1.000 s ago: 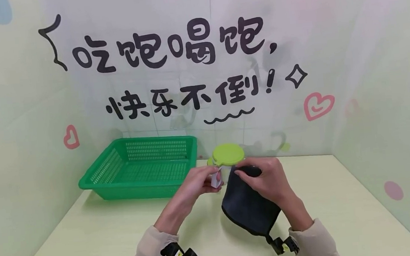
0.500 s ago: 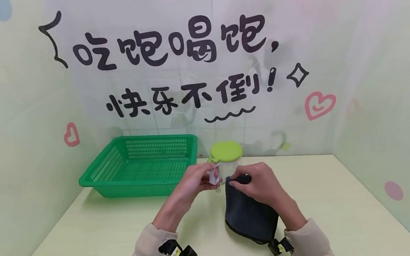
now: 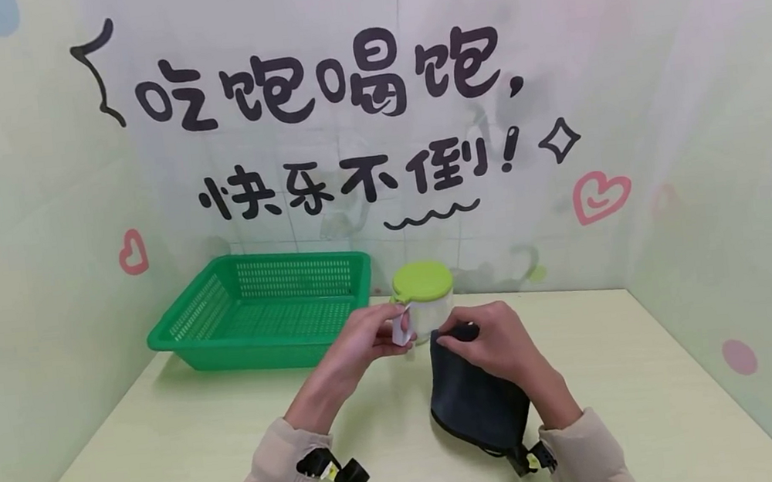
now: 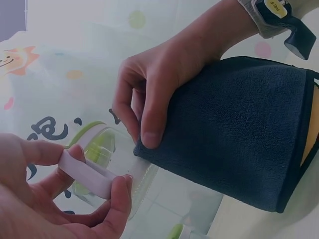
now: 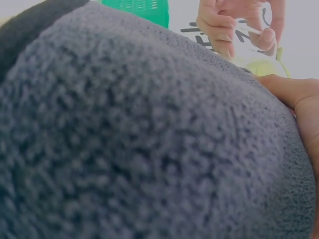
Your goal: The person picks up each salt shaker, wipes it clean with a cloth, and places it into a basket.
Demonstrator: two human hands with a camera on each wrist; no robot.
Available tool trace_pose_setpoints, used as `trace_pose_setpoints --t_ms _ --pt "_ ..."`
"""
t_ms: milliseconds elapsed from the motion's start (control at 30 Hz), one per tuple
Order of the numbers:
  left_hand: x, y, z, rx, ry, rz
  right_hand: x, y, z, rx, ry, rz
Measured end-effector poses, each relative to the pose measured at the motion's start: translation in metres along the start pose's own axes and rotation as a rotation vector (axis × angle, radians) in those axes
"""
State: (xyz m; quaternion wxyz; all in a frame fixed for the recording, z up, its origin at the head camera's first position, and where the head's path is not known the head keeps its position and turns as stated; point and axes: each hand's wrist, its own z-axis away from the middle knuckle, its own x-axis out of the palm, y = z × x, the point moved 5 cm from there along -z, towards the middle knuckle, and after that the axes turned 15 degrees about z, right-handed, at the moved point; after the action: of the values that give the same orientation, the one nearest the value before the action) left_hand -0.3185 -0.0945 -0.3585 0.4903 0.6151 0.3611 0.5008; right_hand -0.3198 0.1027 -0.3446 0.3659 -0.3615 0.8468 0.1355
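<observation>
A clear jar [image 3: 433, 318] with a bright green lid [image 3: 422, 281] is in the middle of the head view. By its white handle [image 4: 87, 174] my left hand [image 3: 370, 341] grips it, fingers curled through and around. My right hand [image 3: 497, 343] pinches the upper corner of a dark blue fleecy cloth [image 3: 478, 399] with black edging. In the left wrist view, that cloth corner lies against the jar's lower part, and the rest hangs below the right hand. Cloth fills most of the right wrist view and hides much of the right hand there.
A green perforated basket [image 3: 271, 353] stands at the back left of the pale table [image 3: 191, 461]. Behind it rises a wall [image 3: 498, 246] with dark lettering. Another green-and-white item [image 4: 178, 232] shows partly at the left wrist view's bottom edge.
My right hand and the cloth have moved down from near the lid towards the jar's lower side. The jar has shifted slightly left; my left hand keeps hold of its handle.
</observation>
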Motion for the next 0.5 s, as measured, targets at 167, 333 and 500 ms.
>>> trace_pose_setpoints --t_ms 167,333,500 --pt "0.001 -0.003 0.000 -0.003 0.001 -0.007 -0.008 -0.001 -0.001 -0.001 0.066 -0.029" --pt "0.004 -0.005 -0.001 0.001 -0.013 -0.018 -0.018 -0.004 -0.004 -0.004 0.184 -0.019" --pt "0.004 -0.005 -0.002 0.003 -0.020 -0.041 -0.022 -0.003 -0.005 -0.005 0.211 0.012"
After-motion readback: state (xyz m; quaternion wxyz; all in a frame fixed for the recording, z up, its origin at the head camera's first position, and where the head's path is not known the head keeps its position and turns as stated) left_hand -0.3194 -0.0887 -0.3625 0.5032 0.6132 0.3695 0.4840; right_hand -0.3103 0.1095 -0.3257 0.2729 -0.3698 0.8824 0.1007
